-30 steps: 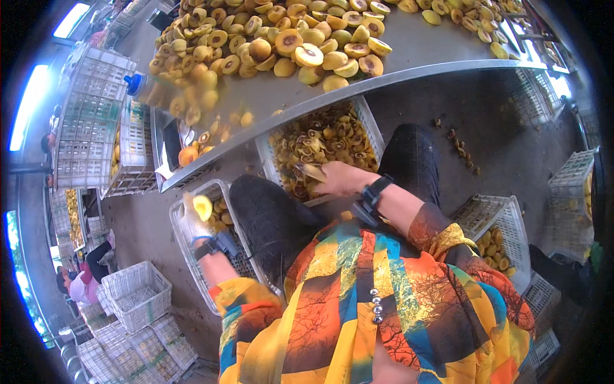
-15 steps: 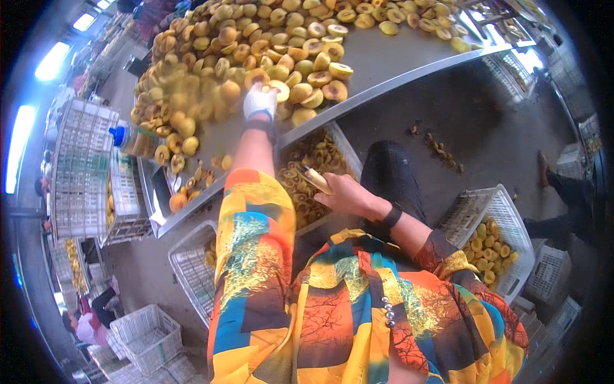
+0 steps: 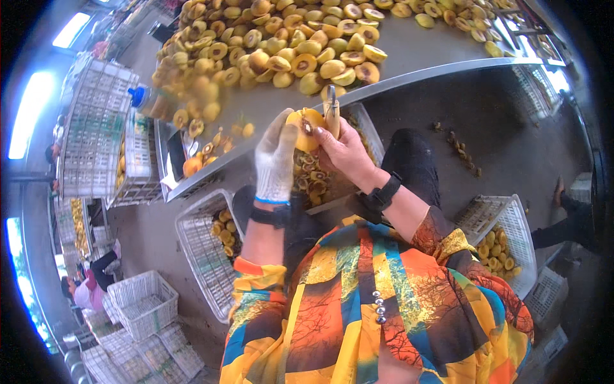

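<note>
My left hand (image 3: 274, 155), in a pale glove, holds a halved yellow fruit (image 3: 304, 131) with its brown centre facing up. My right hand (image 3: 345, 155) grips a wooden-handled tool (image 3: 331, 114) with a curved metal tip, held upright beside the fruit, and its thumb touches the fruit. Behind them, a metal table (image 3: 432, 45) bears a large pile of halved fruits (image 3: 304, 64). Below my hands a crate (image 3: 364, 123) holds cut scraps (image 3: 311, 176), partly hidden by my hands.
A crate of fruit (image 3: 192, 237) stands left of my legs, another (image 3: 521, 256) at right. Stacked crates (image 3: 89, 128) and a blue-capped bottle (image 3: 144, 97) are at left. A person in pink (image 3: 85, 291) is at lower left; another person's dark-clothed leg (image 3: 563, 224) is at far right.
My left hand went from the left crate up to the table's pile and has come back with a fruit. My right hand rose from the scrap crate to meet it, the tool now upright.
</note>
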A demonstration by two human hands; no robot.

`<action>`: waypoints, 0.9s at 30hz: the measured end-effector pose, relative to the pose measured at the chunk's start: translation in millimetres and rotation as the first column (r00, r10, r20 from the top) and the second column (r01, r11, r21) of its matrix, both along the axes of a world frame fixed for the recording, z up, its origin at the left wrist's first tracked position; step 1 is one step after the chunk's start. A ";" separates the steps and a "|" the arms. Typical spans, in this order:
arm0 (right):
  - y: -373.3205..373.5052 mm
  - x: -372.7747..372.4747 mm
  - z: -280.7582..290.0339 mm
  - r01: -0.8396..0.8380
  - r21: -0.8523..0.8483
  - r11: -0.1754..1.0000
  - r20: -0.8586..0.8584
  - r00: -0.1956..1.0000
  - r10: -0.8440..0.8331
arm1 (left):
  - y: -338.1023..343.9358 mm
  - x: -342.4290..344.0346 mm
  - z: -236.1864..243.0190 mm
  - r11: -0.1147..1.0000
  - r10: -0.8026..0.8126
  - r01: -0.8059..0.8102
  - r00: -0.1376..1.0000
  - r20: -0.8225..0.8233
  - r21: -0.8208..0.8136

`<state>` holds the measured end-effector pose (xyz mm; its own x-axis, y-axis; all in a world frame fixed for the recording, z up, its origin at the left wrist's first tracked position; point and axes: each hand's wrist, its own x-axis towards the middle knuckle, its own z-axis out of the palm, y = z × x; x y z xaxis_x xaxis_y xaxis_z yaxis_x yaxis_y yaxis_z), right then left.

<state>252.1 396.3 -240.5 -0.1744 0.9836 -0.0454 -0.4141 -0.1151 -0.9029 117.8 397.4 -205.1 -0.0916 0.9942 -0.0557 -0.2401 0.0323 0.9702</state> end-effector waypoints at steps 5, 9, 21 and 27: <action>-17.0 -20.2 11.0 -0.075 0.192 0.979 0.666 0.742 -0.073 | -15.6 4.1 -14.3 0.937 0.347 -0.326 0.902 0.256 -0.124; -30.7 -11.9 15.0 -0.193 0.238 0.952 0.790 0.608 -0.075 | -14.8 -0.7 -26.2 0.938 0.346 -0.327 0.894 0.285 -0.114; -45.8 -14.4 17.7 -0.320 0.180 0.930 0.805 0.591 0.048 | -16.6 -2.8 -20.0 0.938 0.345 -0.345 0.938 0.031 0.012; -43.1 -10.6 29.8 -0.433 -0.070 0.899 0.793 0.522 0.313 | -7.0 -25.1 -10.3 0.981 0.005 -0.031 0.991 -0.133 -0.194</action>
<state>241.6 353.2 -210.6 -0.4837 0.8431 -0.2349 0.4974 0.0441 -0.8664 92.8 390.4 -215.3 -0.1289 0.9635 -0.2345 -0.1133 0.2206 0.9688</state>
